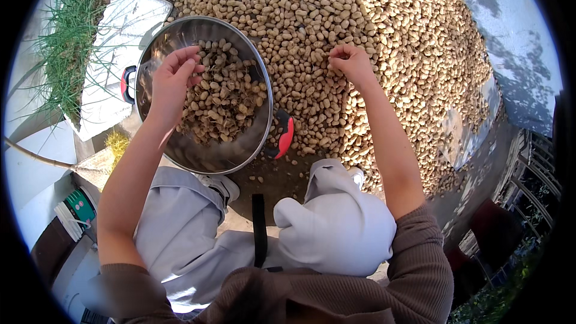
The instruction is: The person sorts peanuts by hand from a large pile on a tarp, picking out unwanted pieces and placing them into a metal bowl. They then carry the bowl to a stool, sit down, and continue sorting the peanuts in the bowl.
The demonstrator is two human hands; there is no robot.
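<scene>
A large steel pan [216, 162] with red and black side handles stands at the left, holding peanuts in their shells [220, 108], some with stringy roots. My left hand [180, 69] is over the pan's left part, fingers loosely curled; whether something small sits between them cannot be made out. Ahead and to the right, a wide heap of unshelled peanuts [306, 31] covers the ground. Over that heap my right hand [348, 60] has its thumb and forefinger pinched together. Its fingertips are close to the peanuts, and anything held there is too small to tell.
A white planter box [121, 22] with green grass-like plants [72, 49] is beyond the pan at upper left. A green and white box [78, 207] lies at lower left. Pale sheeting [517, 45] borders the heap at right, near dark red chairs [495, 227].
</scene>
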